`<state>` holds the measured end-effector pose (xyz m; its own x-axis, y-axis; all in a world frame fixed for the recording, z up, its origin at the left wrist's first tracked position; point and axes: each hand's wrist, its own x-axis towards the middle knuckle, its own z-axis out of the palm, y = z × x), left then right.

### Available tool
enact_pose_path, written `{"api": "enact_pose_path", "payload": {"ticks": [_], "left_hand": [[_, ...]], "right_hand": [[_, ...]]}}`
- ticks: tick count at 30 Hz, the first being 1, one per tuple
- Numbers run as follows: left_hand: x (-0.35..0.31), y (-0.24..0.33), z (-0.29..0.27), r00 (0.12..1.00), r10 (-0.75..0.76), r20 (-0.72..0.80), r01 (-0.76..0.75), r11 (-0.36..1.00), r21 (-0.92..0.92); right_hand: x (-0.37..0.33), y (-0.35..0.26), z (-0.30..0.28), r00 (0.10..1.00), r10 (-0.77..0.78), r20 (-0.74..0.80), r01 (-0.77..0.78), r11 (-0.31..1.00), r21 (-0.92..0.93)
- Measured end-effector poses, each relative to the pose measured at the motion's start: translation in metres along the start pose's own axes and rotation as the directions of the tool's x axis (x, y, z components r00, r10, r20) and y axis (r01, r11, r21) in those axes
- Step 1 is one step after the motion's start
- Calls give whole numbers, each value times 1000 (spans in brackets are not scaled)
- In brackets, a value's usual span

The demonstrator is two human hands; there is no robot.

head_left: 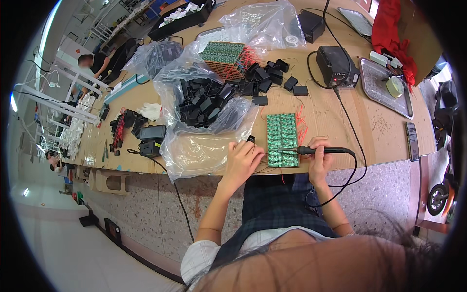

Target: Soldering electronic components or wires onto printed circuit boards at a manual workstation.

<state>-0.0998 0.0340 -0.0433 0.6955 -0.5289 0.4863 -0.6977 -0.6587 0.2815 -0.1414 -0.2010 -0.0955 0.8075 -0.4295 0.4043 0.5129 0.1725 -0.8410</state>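
Observation:
My right hand (318, 159) grips the handle of a soldering iron (307, 150), its tip pointing left over the lower part of a green circuit board panel (281, 136). The panel lies flat near the table's front edge, with red wires (301, 121) along its right side. Just left of the panel, my left hand (243, 158) has its fingers drawn together around a small black box (251, 138), mostly hidden by the fingers. Thin dark wires run between these fingertips and the panel's lower left edge. Whether the tip touches the board I cannot tell.
Left of the panel lies a clear plastic bag (194, 151) with many black boxes (204, 104). Behind are stacked green boards (223, 56). A black soldering station (336, 65), a metal tray (389, 92) and a phone (412, 141) sit to the right. The iron's cord (352, 173) loops beside my right forearm.

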Motion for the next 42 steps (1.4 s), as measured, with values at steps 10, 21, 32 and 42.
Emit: {"api": "enact_pose_path", "payload": {"ticks": [10, 21, 32, 42], "left_hand": [[-8, -1, 13, 996, 14, -92, -13, 1000, 15], [-7, -3, 17, 996, 30, -84, -27, 999, 33], [-6, -1, 16, 998, 18, -59, -16, 999, 42], [-5, 2, 14, 999, 24, -39, -22, 998, 54]], "right_hand": [[-1, -8, 2, 986, 62, 158, -39, 989, -143], [1, -7, 3, 983, 27, 184, 11, 979, -204], [1, -9, 3, 982, 37, 183, 6, 974, -226], [1, -7, 1, 979, -11, 205, 60, 970, -236]]}}
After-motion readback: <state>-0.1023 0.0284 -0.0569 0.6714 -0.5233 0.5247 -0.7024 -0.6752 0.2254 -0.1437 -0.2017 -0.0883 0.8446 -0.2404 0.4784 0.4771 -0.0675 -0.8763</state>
